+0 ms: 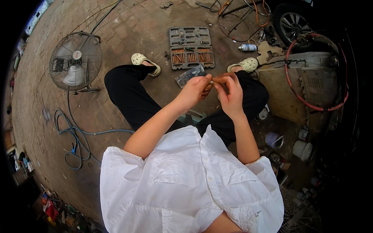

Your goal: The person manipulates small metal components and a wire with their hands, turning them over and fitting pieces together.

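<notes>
My left hand (195,90) and my right hand (230,92) meet in front of me, between my knees. Their fingertips pinch a small metal piece (211,82), mostly covered by the fingers, so its exact kind is unclear. Just beyond my left hand, a flat grey piece with dark smudges (185,77) lies low down. Farther out on the ground rests an open tool case (190,35). Rows of copper-coloured pieces (178,58) fill its near half, and a thin tool with a green handle (190,49) lies across them.
A round floor fan (76,62) stands at the left, with a looped blue hose (79,136) nearby. To the right are a worn metal panel (287,85) with a red hose (289,73), a spray can (247,47), a car wheel (292,26) and small buckets (302,150).
</notes>
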Available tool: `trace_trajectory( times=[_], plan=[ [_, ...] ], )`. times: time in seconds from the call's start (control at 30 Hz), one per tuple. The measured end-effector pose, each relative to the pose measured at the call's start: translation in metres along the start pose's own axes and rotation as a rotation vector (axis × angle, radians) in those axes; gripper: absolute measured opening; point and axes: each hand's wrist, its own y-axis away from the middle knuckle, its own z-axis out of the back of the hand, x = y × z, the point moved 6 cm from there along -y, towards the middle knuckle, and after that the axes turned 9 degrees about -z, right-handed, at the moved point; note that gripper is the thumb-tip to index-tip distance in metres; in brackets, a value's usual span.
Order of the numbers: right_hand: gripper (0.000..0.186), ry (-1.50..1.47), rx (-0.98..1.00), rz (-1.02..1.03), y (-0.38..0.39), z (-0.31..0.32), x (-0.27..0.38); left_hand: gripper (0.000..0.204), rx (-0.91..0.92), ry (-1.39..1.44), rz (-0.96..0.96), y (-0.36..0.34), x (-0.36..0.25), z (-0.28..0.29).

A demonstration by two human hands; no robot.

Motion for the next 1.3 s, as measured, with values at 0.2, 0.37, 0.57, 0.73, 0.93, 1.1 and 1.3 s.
trace_trajectory(
  times=[0.2,0.37,0.57,0.73,0.93,1.1,1.3],
  plan=[
    [0.013,-0.034,-0.04,-0.032,-0.003,0.002,-0.001,0.034,0.046,-0.364,-0.234,-0.005,-0.007,0.002],
    [0.018,0.23,-0.044,0.251,-0.004,0.002,0.011,0.033,0.159,-0.014,-0.069,0.0,-0.008,-0.003],
    [0.015,0.361,-0.05,0.407,-0.002,-0.002,0.018,0.038,0.122,-0.04,0.0,0.002,-0.006,-0.007],
    [0.006,0.124,0.015,0.205,-0.006,-0.006,0.005,0.036,0.052,-0.649,-0.251,0.001,-0.015,-0.004],
    [0.02,-1.024,0.298,-0.835,0.012,-0.049,-0.049,0.026,-0.012,-1.28,-0.759,-0.005,-0.031,0.0],
    [0.015,-0.216,0.067,-0.243,-0.003,-0.025,-0.04,0.037,0.041,-0.511,-0.183,-0.027,0.004,0.018],
    [0.015,0.294,0.011,0.202,-0.009,-0.013,-0.014,0.044,0.02,-0.254,0.203,-0.022,0.018,0.013]
  ],
)
